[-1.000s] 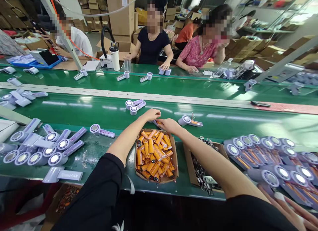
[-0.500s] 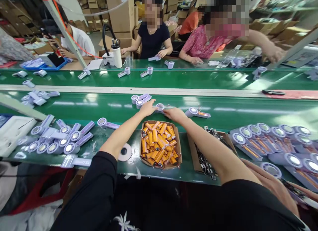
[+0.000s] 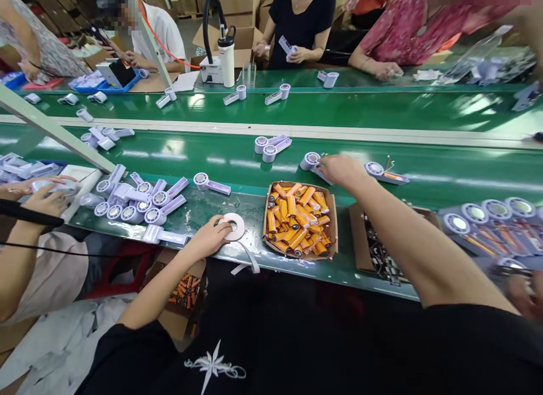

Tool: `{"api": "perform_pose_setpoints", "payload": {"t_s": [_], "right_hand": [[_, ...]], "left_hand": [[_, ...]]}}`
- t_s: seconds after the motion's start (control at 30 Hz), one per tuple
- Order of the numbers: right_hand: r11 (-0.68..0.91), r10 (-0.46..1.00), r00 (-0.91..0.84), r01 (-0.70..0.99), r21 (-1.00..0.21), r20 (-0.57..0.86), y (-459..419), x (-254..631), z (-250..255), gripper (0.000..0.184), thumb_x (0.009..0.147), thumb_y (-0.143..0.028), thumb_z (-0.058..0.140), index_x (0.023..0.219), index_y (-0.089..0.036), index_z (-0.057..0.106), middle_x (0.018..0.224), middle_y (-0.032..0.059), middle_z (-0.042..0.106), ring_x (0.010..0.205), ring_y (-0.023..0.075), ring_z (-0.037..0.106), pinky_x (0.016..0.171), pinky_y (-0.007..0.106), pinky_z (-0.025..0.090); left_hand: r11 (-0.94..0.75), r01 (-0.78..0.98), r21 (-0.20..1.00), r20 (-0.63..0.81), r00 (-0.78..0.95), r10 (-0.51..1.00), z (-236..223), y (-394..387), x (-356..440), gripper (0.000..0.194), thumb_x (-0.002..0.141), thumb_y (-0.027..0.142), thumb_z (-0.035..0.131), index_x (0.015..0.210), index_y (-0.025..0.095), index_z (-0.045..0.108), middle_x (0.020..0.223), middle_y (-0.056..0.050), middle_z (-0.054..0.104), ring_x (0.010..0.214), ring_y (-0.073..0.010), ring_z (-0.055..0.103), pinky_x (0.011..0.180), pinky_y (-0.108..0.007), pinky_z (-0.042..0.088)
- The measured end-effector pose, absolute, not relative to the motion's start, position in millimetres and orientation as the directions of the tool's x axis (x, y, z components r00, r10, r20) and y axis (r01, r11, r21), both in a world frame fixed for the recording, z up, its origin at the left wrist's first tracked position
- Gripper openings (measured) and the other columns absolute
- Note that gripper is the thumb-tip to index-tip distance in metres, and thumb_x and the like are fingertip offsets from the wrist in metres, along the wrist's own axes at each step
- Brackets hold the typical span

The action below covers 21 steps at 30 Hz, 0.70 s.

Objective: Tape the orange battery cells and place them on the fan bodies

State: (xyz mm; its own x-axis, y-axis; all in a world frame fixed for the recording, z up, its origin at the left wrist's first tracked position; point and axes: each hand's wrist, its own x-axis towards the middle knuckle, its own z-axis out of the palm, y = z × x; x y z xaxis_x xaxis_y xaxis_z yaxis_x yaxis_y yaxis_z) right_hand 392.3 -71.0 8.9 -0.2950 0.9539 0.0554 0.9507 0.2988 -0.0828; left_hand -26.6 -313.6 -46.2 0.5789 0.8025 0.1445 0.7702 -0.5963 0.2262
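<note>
My left hand (image 3: 211,236) is closed on the near-left side of a roll of white tape (image 3: 240,226), which lies on the table edge with a loose strip trailing. Out on the green belt, my right hand (image 3: 343,170) has its fingers at the handle of a lavender handheld fan (image 3: 311,159); the fingertips are partly hidden. Between my arms stands a cardboard box (image 3: 265,249) of orange-wrapped batteries (image 3: 297,217). Just left of the right hand, two more fans (image 3: 270,153) lie together on the belt. To its right lies an opened fan (image 3: 375,168) with wires showing.
Several fans (image 3: 155,215) are piled at the left, and more opened ones (image 3: 475,213) stand at the right. A carton (image 3: 360,242) of small metal parts sits under my right forearm. A co-worker's hands (image 3: 48,194) work at far left; others sit across the belt.
My left hand has left the belt and come back to the tape roll. My right hand remains out at the belt with a fan. The view has swung left and downward.
</note>
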Motion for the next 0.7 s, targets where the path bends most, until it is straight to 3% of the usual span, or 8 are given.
{"api": "perform_pose_setpoints", "payload": {"t_s": [0.07,0.1,0.2,0.3,0.37,0.43,0.57,0.7], "right_hand": [[0.315,0.948,-0.294,0.923,-0.222,0.123,-124,372,32,0.044,0.103,-0.047,0.055,0.13,-0.019,0.076,0.12,0.0176,0.078,0.102,0.0337,0.074,0.09,0.045,0.056],[0.345,0.938,-0.327,0.867,-0.36,0.114,-157,359,41,0.045,0.102,-0.052,0.057,0.127,-0.02,0.078,0.111,0.0139,0.08,0.095,0.0309,0.074,0.087,0.042,0.057],[0.308,0.783,-0.614,0.524,-0.794,-0.101,-261,312,47,0.049,0.095,-0.062,0.067,0.123,-0.023,0.078,0.078,0.0024,0.078,0.063,0.02,0.068,0.062,0.03,0.054],[0.166,0.636,-0.759,0.308,-0.937,-0.137,-336,271,21,0.047,0.101,-0.06,0.059,0.087,-0.02,0.08,0.06,-0.0007,0.068,0.05,0.0138,0.056,0.049,0.025,0.042],[0.233,0.583,-0.805,0.291,-0.928,-0.106,-357,258,-1,0.054,0.106,-0.053,0.052,0.069,-0.02,0.073,0.056,-0.0002,0.065,0.048,0.0127,0.055,0.051,0.025,0.042],[0.381,0.532,-0.838,0.363,-0.85,-0.12,-355,259,-14,0.049,0.105,-0.05,0.057,0.07,-0.021,0.074,0.059,0.0007,0.068,0.051,0.0143,0.059,0.056,0.026,0.045],[0.513,0.673,-0.738,0.505,-0.694,-0.039,-303,286,-2,0.031,0.104,-0.047,0.06,0.107,-0.025,0.082,0.095,0.0058,0.082,0.086,0.0232,0.075,0.08,0.032,0.056],[0.526,0.848,-0.49,0.728,-0.44,0.204,-225,299,16,0.039,0.105,-0.029,0.051,0.137,-0.021,0.073,0.133,0.0147,0.072,0.122,0.0343,0.064,0.108,0.051,0.049]], "left_hand": [[-0.563,0.802,0.2,0.24,0.517,0.822,-37,-320,-15,0.026,0.094,0.03,0.073,0.117,0.02,0.067,0.126,-0.012,0.074,0.135,-0.0355,0.058,0.115,-0.057,0.053],[-0.565,0.8,0.203,0.304,0.497,0.813,-31,-324,-9,0.026,0.095,0.033,0.073,0.116,0.019,0.066,0.126,-0.014,0.073,0.137,-0.0368,0.057,0.118,-0.062,0.049],[-0.631,0.744,0.222,0.444,0.498,0.744,-13,-336,7,0.018,0.099,0.027,0.065,0.116,0.021,0.065,0.122,-0.011,0.074,0.128,-0.033,0.065,0.126,-0.071,0.037],[-0.676,0.693,0.252,0.483,0.515,0.708,-6,-335,11,0.029,0.098,0.01,0.055,0.119,0.027,0.065,0.113,-0.003,0.075,0.109,-0.0242,0.074,0.129,-0.072,0.032],[-0.674,0.68,0.287,0.509,0.488,0.709,-8,-326,6,0.03,0.095,0.009,0.058,0.117,0.027,0.067,0.109,-0.002,0.076,0.113,-0.025,0.073,0.129,-0.07,0.034],[-0.657,0.683,0.32,0.533,0.444,0.721,-15,-316,-2,0.025,0.094,0.012,0.063,0.115,0.025,0.069,0.111,-0.004,0.076,0.126,-0.0282,0.068,0.128,-0.066,0.039],[-0.598,0.719,0.355,0.538,0.366,0.759,-31,-309,-11,0.019,0.095,0.018,0.067,0.113,0.022,0.07,0.116,-0.008,0.076,0.135,-0.0309,0.06,0.121,-0.062,0.049],[-0.574,0.743,0.345,0.507,0.367,0.78,-40,-313,0,0.025,0.093,0.02,0.068,0.118,0.022,0.071,0.119,-0.009,0.076,0.135,-0.0323,0.059,0.12,-0.064,0.047]]}}
